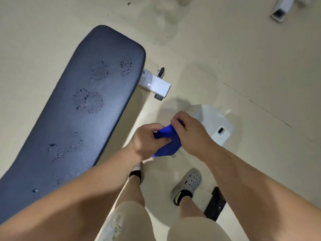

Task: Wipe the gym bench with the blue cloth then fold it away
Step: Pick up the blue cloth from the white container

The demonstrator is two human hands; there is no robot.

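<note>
Both the left hand (147, 140) and right hand (189, 131) grasp the bunched blue cloth (166, 141) beside the gym bench (78, 110), apparently readying it to wipe the droplet patches (88, 101).

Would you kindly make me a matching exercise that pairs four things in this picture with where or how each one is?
Things:
1. blue cloth
2. gym bench
3. grey clog
4. white frame tube

States:
A. juts out from under the bench pad
B. worn, standing on the floor
C. gripped by the left hand and the right hand
D. dotted with droplets

Pairs: 1-C, 2-D, 3-B, 4-A.
</note>
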